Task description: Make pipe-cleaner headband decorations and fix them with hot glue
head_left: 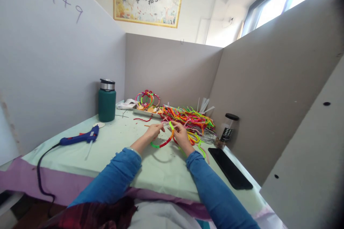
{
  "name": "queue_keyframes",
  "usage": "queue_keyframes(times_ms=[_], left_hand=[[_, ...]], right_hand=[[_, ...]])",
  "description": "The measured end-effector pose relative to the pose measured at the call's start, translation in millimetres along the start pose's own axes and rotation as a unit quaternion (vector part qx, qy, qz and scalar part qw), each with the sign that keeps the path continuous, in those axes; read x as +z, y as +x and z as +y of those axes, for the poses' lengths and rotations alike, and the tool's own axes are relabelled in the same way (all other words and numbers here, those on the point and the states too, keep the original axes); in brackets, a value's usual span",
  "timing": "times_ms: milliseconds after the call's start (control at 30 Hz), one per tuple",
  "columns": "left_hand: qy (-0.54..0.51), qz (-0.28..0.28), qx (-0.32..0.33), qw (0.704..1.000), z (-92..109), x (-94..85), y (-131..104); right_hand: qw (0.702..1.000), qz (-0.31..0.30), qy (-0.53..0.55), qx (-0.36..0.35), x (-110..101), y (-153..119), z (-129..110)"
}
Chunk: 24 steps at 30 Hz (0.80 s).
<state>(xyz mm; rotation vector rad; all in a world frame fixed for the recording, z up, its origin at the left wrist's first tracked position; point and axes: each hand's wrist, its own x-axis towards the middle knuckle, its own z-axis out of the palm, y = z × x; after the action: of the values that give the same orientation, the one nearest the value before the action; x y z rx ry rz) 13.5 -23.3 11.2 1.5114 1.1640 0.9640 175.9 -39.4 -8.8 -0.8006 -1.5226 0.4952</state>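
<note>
- Ring of fuzzy stems in green, red, orange and yellow-green: raised between both hands over the table's middle, probably to free its upper part for close fingerwork.
- Right hand: narrowed, pinching the ring's upper right side, seemingly to steady it.
- Left hand: fingertips drawn close beside the ring's top; whether they grip a strand, too small to tell.
- Heap of loose, many-coloured fuzzy stems: just beyond the hands, presumably for easy reach.
- Shallow metal tray: left of the heap, with several multicoloured fuzzy rings.
- Blue glue gun with dark cord: on its side at left, apart from the handwork.
- Dark green bottle with steel neck: upright by the left partition.
- Flat black phone: at the right edge.
- Surface: pale green sheet over purple cloth.
- Room: grey partitions, gold-bordered wall picture, bright window.
</note>
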Motion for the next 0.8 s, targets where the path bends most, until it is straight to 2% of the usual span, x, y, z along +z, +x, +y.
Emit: queue_keyframes(times_ms=[133, 267, 367, 500, 633, 800], left_hand=[[0.016, 0.012, 0.000, 1.000, -1, -4.0, 1], [0.035, 0.028, 0.008, 0.999, 1, -9.0, -1], [0.026, 0.035, 0.001, 0.999, 1, -10.8, -1], [0.000, 0.026, -0.018, 0.999, 2, -9.7, -1], [-0.011, -0.013, -0.017, 1.000, 7, -8.7, -8], [-0.007, -0.115, -0.007, 0.993, 11, -7.3, -18]], right_hand=[[1.000, 0.018, 0.009, -0.009, -1, 1, -6], [0.997, 0.008, 0.062, 0.035, -2, 2, -7], [0.995, -0.016, 0.093, 0.040, 1, 0, -5], [0.988, -0.005, 0.126, 0.093, 2, -2, -7], [0.969, 0.051, 0.204, 0.131, -2, 3, -10], [0.945, 0.107, 0.267, 0.158, -8, 8, -13]])
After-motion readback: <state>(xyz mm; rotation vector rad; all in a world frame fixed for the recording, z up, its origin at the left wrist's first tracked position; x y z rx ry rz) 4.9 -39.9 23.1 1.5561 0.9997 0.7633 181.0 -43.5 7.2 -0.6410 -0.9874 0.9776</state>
